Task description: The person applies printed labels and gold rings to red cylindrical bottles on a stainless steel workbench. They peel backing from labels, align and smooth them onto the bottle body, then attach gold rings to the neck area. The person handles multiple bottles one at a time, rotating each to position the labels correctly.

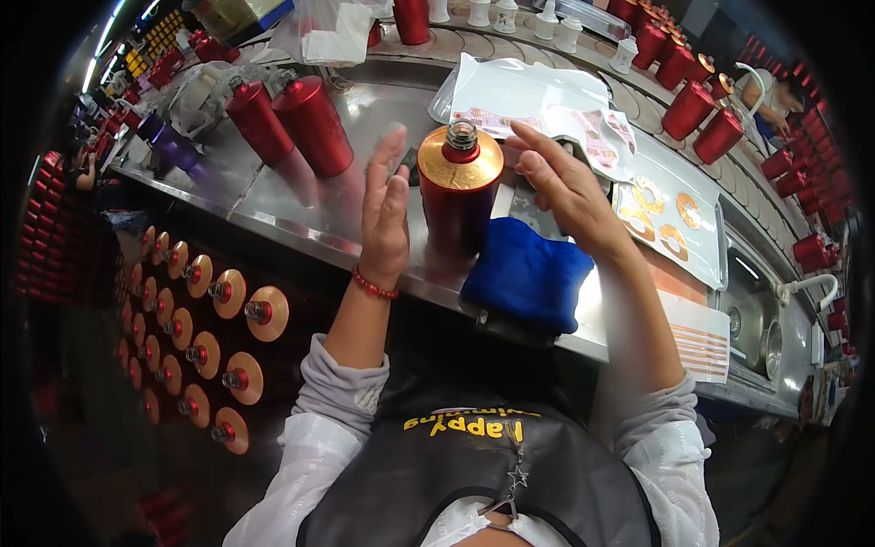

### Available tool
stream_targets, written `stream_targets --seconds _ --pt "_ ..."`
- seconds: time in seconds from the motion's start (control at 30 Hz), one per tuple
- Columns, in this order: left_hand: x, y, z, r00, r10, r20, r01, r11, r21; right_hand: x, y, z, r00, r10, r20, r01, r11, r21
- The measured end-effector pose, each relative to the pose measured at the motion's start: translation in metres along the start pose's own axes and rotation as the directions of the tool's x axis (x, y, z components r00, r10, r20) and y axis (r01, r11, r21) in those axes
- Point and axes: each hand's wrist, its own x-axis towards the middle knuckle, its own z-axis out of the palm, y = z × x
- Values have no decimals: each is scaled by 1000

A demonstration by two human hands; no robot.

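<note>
Upright at the bench's near edge stands a dark red bottle point(460, 214) with a gold ring-shaped label point(439, 170) around its shoulder and a bare threaded glass neck. My left hand point(386, 214) is raised to the left of it, fingers stretched, palm facing the bottle, with a gap between. On the other side my right hand point(570, 190) is held with its fingers extended toward the bottle's shoulder. It appears to hold nothing; whether a fingertip touches the label, I cannot tell. A folded blue cloth point(529, 273) lies right of the bottle's base, under my right wrist.
Two red bottles point(314, 128) and a purple bottle point(169, 144) stand at left on the metal bench point(319, 219). Gold ring labels point(674, 240) lie on a white tray point(706, 260) at right. Behind runs a conveyor point(583, 73) carrying bottles. Several gold-shouldered bottles point(267, 314) are stacked lower left.
</note>
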Motion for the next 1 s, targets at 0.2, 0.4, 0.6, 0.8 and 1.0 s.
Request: stream_targets --seconds 0.2,0.4,0.6,0.8,1.0 --pt "-6 5 3 991 22 130 -39 991 130 -1 -1 33 996 92 -1 -91 994 61" --pt "-26 27 4 994 36 102 -54 982 181 -4 -3 43 999 -16 39 10 989 147" --pt "-19 26 15 995 -59 84 61 998 -18 -7 -7 45 996 -84 30 83 996 36" --pt "-17 22 22 998 -58 38 59 998 -38 -4 -4 40 993 -113 41 114 993 -26" --pt "-19 27 20 994 -108 34 109 994 -26 0 -4 37 993 -77 86 72 995 64"
